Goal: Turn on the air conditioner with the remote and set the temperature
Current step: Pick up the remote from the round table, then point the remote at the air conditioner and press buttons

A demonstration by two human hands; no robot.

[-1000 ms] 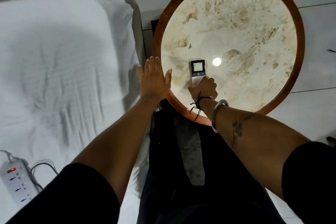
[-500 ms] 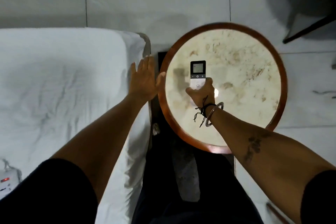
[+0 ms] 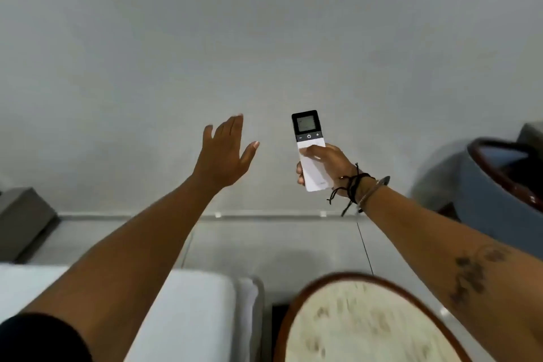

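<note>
My right hand (image 3: 326,166) holds a white remote (image 3: 308,141) upright in front of a plain grey wall. The remote has a black top with a small lit screen and minus, power and plus buttons below it. My thumb lies across its white lower body, below the buttons. My left hand (image 3: 224,153) is raised beside it, to the left, open and empty with fingers spread. No air conditioner shows in the view.
The round marble table with a wooden rim (image 3: 296,303) is at the bottom right. A white bed (image 3: 199,308) lies at the bottom left. A dark round chair (image 3: 493,194) stands at the right, and a grey box (image 3: 23,217) at the left.
My right hand lifted the remote off the table and raised it toward the wall. My view tilted up from the tabletop. My left hand rose too, still open.
</note>
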